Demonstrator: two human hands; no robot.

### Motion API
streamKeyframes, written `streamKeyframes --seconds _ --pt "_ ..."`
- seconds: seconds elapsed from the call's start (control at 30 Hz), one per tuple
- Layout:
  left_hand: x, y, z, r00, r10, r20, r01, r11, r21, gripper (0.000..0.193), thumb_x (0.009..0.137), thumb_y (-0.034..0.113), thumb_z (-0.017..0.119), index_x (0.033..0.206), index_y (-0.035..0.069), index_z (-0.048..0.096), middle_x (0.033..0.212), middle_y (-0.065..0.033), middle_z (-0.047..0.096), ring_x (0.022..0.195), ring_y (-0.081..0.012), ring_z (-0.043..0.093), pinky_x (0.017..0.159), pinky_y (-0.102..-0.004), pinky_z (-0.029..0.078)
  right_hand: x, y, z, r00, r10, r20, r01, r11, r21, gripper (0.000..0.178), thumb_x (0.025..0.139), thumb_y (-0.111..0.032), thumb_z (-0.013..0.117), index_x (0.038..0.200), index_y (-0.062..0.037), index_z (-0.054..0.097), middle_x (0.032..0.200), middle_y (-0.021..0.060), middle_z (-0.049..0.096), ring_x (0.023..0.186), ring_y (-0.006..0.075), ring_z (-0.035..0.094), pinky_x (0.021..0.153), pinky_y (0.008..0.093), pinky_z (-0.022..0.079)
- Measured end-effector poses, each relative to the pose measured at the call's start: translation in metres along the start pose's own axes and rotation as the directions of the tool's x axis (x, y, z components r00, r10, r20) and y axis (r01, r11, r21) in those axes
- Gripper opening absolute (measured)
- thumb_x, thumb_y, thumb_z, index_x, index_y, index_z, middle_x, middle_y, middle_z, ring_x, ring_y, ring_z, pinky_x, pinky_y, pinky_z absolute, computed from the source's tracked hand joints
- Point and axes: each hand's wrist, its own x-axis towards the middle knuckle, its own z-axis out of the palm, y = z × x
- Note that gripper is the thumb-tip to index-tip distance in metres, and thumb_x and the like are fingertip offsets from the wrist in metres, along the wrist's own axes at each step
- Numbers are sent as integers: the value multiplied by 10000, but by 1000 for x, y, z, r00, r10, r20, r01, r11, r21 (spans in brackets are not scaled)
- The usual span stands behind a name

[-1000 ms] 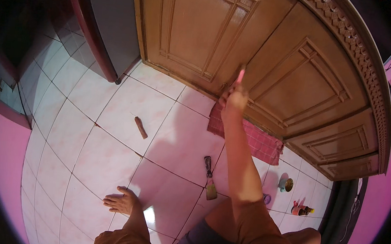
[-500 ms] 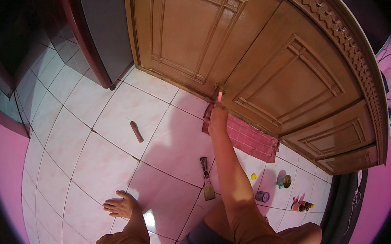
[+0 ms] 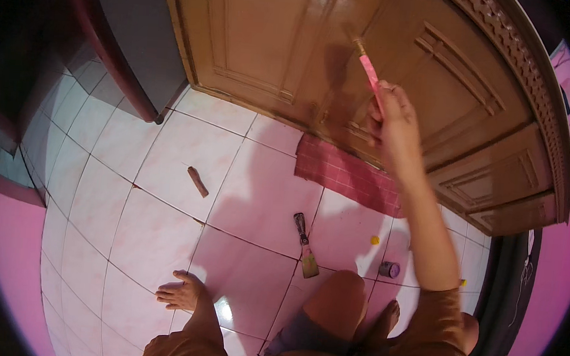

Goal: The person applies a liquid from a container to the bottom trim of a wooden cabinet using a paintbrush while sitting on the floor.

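Observation:
My right hand (image 3: 396,116) grips a paintbrush (image 3: 370,72) by its pink handle. Its bristles are raised at the brown wooden cabinet (image 3: 254,39), by the seam between two door panels; whether they touch the wood I cannot tell. Flat on the tiled floor (image 3: 227,266) rests my left hand (image 3: 180,292), fingers spread, with nothing in it. Below the cabinet lies a red checked cloth (image 3: 344,175), partly covered by my right forearm. Between my arms is a putty knife (image 3: 306,244) with a dark handle and a broad blade.
A brown stick-like piece (image 3: 198,181) lies on the left tiles. Near my right knee stand a small purple-topped can (image 3: 389,269) and a yellow cap (image 3: 375,239). A dark red-edged panel (image 3: 120,50) rises at the left, and pink wall (image 3: 552,286) shows at the right.
My right hand has moved up and to the right, carrying the brush from the cabinet's lower edge to higher on the doors. My right arm now hides the greenish cup. My left hand stays put.

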Motion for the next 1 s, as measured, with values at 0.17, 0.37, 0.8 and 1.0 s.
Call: streamKeyframes --seconds 0.17,0.37,0.8,1.0 --pt "0 1 -1 996 68 -60 -69 998 -7 923 965 674 232 1495 -80 290 1578 -247 272 1500 -361 192 1184 -568 163 -30 -34 -127 997 -10 72 53 777 -627 229 984 -220 533 1114 -46 604 795 -10 567 679 55 483 578 244 396" --pt "-12 5 42 934 357 24 -355 934 -45 917 964 667 240 1492 -81 294 1577 -248 274 1499 -361 194 1184 -568 162 -131 -23 -271 978 10 -207 -159 677 -718 219 960 -138 568 1110 7 634 819 12 615 691 95 512 608 270 427" --pt "16 1 62 764 643 53 -641 766 -41 906 961 652 257 1487 -84 303 1574 -250 278 1498 -362 199 1185 -567 160 -243 156 -417 879 -64 -472 -411 401 -819 223 839 -118 646 1015 17 661 931 232 701 879 374 689 794 444 538" --pt "22 -2 55 767 640 36 -640 768 -13 900 960 645 265 1484 -86 307 1573 -251 280 1497 -362 201 1185 -566 159 -236 182 -424 881 -94 -464 -399 379 -835 207 840 -115 652 1003 12 661 939 240 696 873 382 689 771 449 543"
